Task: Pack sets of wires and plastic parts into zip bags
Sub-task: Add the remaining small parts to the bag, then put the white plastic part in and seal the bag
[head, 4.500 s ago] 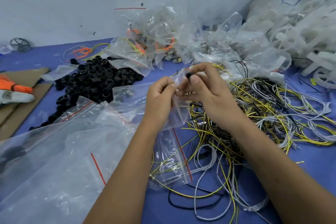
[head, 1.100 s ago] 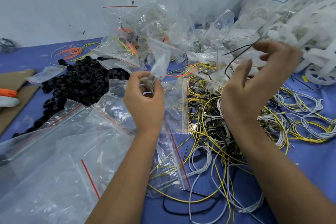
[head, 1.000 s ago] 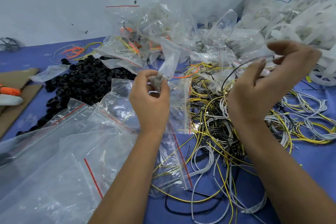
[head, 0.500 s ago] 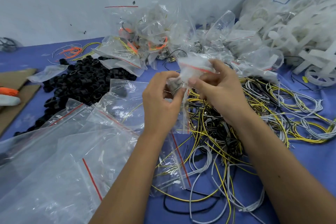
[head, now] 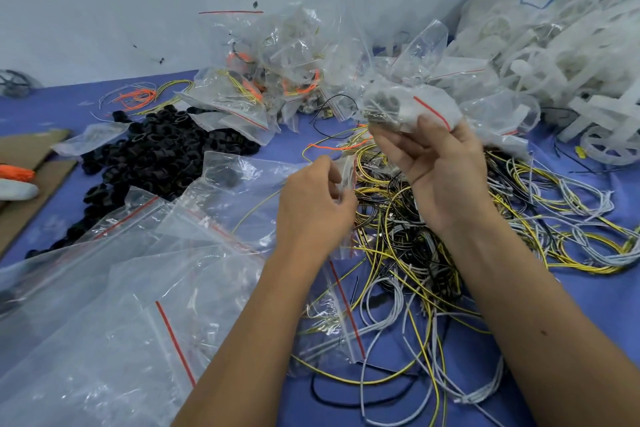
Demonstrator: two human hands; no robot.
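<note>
My right hand [head: 440, 166] is raised above the wire tangle with fingers nearly straight. A filled small zip bag [head: 405, 107], blurred and with a red seal line, sits at its fingertips in front of the heap of packed bags [head: 294, 69]. My left hand [head: 315, 208] is lower and left of it, pinching the top of an empty small zip bag [head: 348, 168]. A tangle of yellow, grey and black wires [head: 450, 218] lies under both hands. Black plastic rings [head: 152, 156] are heaped to the left.
Large empty zip bags [head: 121, 288] cover the near left of the blue table [head: 595, 305]. White plastic parts [head: 571, 55] pile up at the far right against the wall. Cardboard [head: 31, 191] with an orange-handled tool [head: 15, 172] lies at the left edge.
Half a second ago both hands held the filled bag together. Now my right hand has carried it up and away toward the bag heap, and my left hand has dropped onto an empty bag.
</note>
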